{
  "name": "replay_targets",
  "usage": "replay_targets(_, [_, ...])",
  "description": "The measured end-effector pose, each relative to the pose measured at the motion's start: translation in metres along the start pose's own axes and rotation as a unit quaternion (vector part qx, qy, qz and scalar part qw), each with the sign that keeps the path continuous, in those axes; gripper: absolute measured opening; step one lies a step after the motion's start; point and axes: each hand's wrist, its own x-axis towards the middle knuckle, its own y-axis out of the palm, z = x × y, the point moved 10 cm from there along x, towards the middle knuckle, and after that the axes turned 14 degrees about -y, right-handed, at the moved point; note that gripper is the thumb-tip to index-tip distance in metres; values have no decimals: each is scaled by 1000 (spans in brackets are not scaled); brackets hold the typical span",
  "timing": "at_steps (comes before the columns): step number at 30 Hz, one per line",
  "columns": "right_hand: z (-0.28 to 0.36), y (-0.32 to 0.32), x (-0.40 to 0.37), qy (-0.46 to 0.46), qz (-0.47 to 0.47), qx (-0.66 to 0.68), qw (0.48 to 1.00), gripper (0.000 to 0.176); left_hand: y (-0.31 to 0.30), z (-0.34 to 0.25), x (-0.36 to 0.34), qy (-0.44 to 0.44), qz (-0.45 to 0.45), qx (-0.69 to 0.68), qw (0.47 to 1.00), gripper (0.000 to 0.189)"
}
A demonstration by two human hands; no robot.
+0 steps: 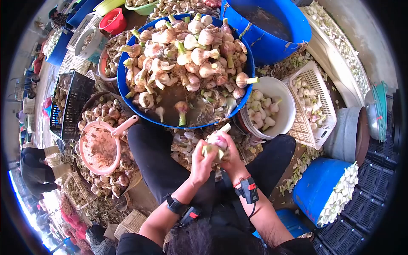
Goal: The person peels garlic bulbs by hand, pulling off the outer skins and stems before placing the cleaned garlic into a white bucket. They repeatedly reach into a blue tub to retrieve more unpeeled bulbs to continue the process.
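A garlic bulb (218, 140) with a pinkish skin and a cut pale stem is between my two hands, above my lap. My left hand (201, 163) closes around its lower left side, with a greenish-white piece at the fingertips. From the right, my right hand (231, 154) grips the same bulb, its fingers partly hidden behind it. Just beyond my hands stands a large blue tub (187, 126), heaped with unpeeled garlic bulbs (199, 55) above murky water. Loose peelings (182, 143) lie on the floor between my legs.
A white bucket (290, 102) of peeled bulbs and a cream plastic basket (316, 138) stand right of the tub. A pink strainer (100, 148) rests on garlic at left. Another blue tub (297, 42) holds water at upper right. A tipped blue barrel (312, 182) shows white garlic.
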Motion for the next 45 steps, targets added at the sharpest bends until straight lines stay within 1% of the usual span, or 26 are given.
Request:
replay_targets(1, [1,6,-2,4,-3,6,1000,24,-5,25,2,-135,-24,-160,978,12])
replay_targets(3, [-5,9,-1,21,26,41,999,27,-16,39,10,-225,-70,-331,914,19])
replay_targets(5, [4,33,-4,-17,63,170,983,29,5,51,18,-299,159,-576,744,26])
replay_targets(7, [13,50,-9,-33,106,162,981,27,2,56,25,-323,163,-688,629,36])
replay_targets(9, [21,53,-11,-71,128,94,985,25,-18,71,30,-336,102,-596,722,30])
replay_targets(10, [18,45,-13,-76,90,107,987,23,-43,90,32,-366,-17,-437,821,21])
replay_targets(11, [18,30,-17,-99,35,21,994,22,-67,81,40,-293,-106,-236,920,14])
replay_targets(13, [16,26,-20,-114,43,9,993,20,-90,78,55,-202,-135,-122,962,11])
replay_targets(15, [18,22,-20,-138,64,-8,988,19,-111,88,67,-204,-193,-170,945,20])
replay_targets(16, [24,24,-21,-167,86,-24,982,19,-100,94,54,-319,-171,-258,896,23])
replay_targets(17, [31,17,-16,-184,39,-23,982,18,-67,75,37,-410,-125,-391,815,31])
replay_targets(20, [26,-31,8,-174,-41,-11,984,14,-22,74,32,-414,145,-454,775,39])
replay_targets(21, [37,-47,20,-231,-27,-23,972,13,-14,67,21,-426,172,-500,734,33])
replay_targets(23, [65,-75,31,-269,-40,-25,962,11,-30,68,6,-461,129,-396,783,23])
replay_targets(25, [85,-80,21,-260,-128,-46,956,10,-52,54,28,-270,61,-62,959,21])
replay_targets(26, [87,-67,17,-267,-123,-56,954,10,-53,58,35,-214,69,219,949,29])
replay_targets(27, [82,-74,24,-280,-111,-59,952,13,-47,55,38,-141,73,484,861,37])
replay_targets(29, [84,-46,8,-304,-138,-156,929,16,-18,3,30,71,-68,469,878,54])
replay_targets(33, [78,-12,-3,-310,-113,-211,920,13,8,-13,42,68,6,384,921,34])
replay_targets(36, [111,-52,13,-327,-133,-58,934,19,-38,16,79,26,-48,211,976,7])
replay_targets(37, [132,-65,19,-357,-112,-22,927,45,-55,5,89,-70,-91,282,953,9])
replay_targets(38, [138,-81,21,-284,-176,64,940,58,-76,1,110,63,-156,452,876,10])
replay_targets(39, [133,-90,17,-208,-237,148,937,71,-96,7,129,77,-218,506,831,13])
replay_targets(40, [128,-84,14,-188,-226,115,949,77,-97,-3,134,81,-258,560,783,40])
replay_targets(41, [121,-86,9,-173,-262,48,948,62,-111,15,151,-82,-275,551,784,62])
replay_targets(45, [83,-30,12,-151,-134,-159,966,42,-138,60,205,-227,-230,500,804,75])
